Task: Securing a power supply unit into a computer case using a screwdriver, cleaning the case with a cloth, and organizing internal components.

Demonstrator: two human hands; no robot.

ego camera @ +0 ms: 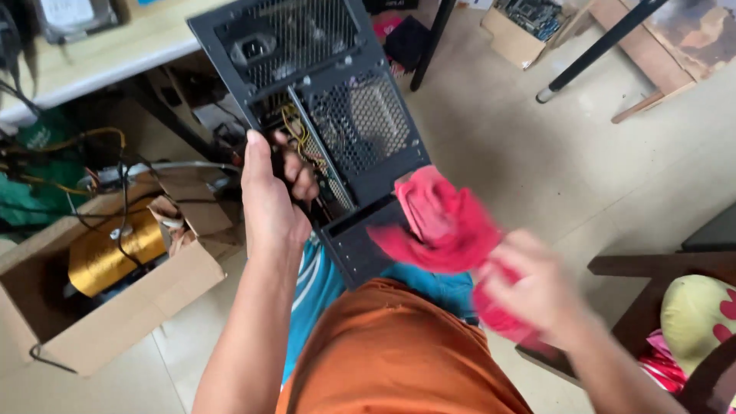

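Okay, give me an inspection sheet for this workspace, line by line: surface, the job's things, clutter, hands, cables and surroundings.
Surface: pale tiled floor; the black computer case rests on the person's lap.
Job's things: computer case, rear panel with mesh vents facing the camera; red cloth, blurred, at the case's lower right edge.
Clutter: cardboard box with a gold spool inside; second box holding a circuit board at the top.
Hands: left hand grips the case's edge, fingers inside; right hand holds the red cloth.
Cables: yellow wires inside the case; black cords over the box.
Surroundings: light tabletop, black table legs, dark wooden chair with a yellow cushion.
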